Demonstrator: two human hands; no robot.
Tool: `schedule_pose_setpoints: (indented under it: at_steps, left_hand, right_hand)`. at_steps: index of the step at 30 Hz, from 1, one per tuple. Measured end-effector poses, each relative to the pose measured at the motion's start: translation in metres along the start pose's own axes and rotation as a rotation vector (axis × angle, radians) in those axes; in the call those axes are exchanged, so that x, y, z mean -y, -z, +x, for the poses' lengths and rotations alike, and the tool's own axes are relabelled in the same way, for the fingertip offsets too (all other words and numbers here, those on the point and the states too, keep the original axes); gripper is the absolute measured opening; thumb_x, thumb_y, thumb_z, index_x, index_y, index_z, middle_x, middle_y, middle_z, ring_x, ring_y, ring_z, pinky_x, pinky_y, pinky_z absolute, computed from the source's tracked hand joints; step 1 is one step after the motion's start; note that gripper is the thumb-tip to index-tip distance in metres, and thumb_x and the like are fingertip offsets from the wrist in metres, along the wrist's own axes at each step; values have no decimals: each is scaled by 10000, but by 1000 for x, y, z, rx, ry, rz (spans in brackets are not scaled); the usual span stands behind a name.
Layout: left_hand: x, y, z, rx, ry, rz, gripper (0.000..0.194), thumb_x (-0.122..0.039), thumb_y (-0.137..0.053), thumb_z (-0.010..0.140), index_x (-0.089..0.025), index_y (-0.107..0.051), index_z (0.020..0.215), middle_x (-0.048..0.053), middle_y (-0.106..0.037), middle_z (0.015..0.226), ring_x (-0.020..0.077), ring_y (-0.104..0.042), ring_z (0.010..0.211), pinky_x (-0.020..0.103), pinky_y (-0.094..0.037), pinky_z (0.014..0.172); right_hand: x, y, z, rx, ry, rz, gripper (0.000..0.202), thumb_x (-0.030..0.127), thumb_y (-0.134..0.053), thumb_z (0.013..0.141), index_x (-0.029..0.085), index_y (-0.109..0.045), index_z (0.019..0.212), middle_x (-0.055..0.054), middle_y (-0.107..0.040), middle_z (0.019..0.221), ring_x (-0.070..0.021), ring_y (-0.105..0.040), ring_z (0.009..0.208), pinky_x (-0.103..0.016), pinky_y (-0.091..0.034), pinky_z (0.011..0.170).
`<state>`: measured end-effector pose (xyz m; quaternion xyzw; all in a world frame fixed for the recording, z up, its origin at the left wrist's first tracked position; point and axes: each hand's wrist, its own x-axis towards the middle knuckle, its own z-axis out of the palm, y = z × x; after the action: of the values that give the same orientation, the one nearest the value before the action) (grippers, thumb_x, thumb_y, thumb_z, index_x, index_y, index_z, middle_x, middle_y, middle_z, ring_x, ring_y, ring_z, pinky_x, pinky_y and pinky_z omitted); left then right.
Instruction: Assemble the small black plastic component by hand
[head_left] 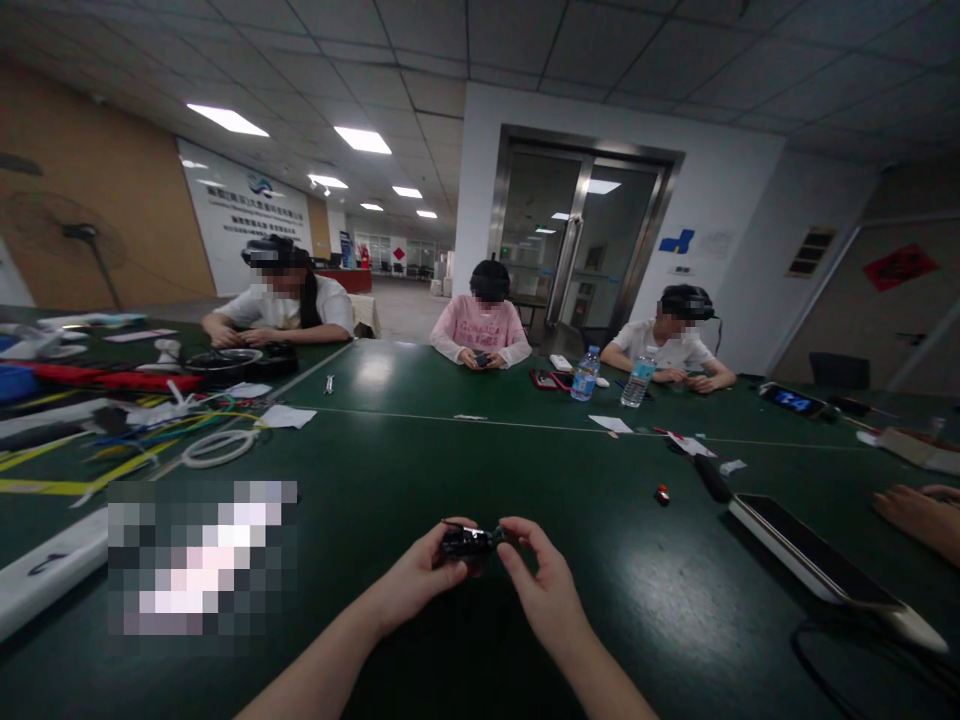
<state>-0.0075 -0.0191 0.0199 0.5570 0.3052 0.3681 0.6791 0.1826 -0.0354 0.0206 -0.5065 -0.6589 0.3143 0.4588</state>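
Just above the green table (420, 470), near its front edge, my left hand (424, 575) grips a small black glossy object (466, 542) between thumb and fingers. My right hand (538, 572) pinches the right end of it, where a small dark piece shows between thumb and index finger. The two hands are close together, joined by the object. What the black object is cannot be made out. Off to the right of my hands lies a small red and silver item (662, 495).
Cables (221, 448) and tools cover the left side; a white power strip (52, 570) lies nearer. At right are a thick dark-topped device (817, 555) and another person's hand (919, 515). Three people sit across, near two bottles (585, 376). A small wrench (328, 384) lies far left.
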Motion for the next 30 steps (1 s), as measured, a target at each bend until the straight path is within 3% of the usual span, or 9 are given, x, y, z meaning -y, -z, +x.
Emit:
schedule_pose_setpoints:
  at_steps: [6, 14, 21, 30]
  left_hand:
    - [2, 1, 2, 23, -53, 95, 355, -240, -612, 750, -204, -506, 1087, 38, -595, 1026, 217, -542, 994, 386, -386, 894]
    - [3, -1, 3, 30, -64, 71, 367, -279, -613, 746, -201, -501, 1087, 43, -600, 1005, 215, -554, 960, 379, -389, 880]
    - [0, -2, 2, 9, -53, 109, 360, -275, -616, 743, -203, -502, 1076, 46, -586, 1034, 224, -528, 1010, 385, -378, 896]
    - [-1, -4, 1, 8, -71, 112, 385, -332, -622, 735, -216, -502, 1082, 45, -586, 1017, 249, -518, 1045, 414, -357, 932]
  right_hand:
    - [13, -12, -3, 118, 86, -118, 218, 185, -543, 774, 291, -612, 951, -29, -565, 1073, -227, -511, 1050, -411, -420, 924]
    - [8, -12, -1, 71, 132, -37, 180, 209, -544, 791, 249, -605, 956, -59, -572, 1060, -220, -519, 1042, -405, -419, 930]
    - [8, -12, -1, 140, 67, -68, 201, 197, -569, 770, 286, -622, 942, -25, -553, 1104, -218, -514, 1068, -421, -403, 941]
    - [8, -17, -2, 110, 46, 25, 196, 182, -590, 759, 278, -639, 922, -28, -550, 1099, -205, -516, 1075, -394, -411, 937]
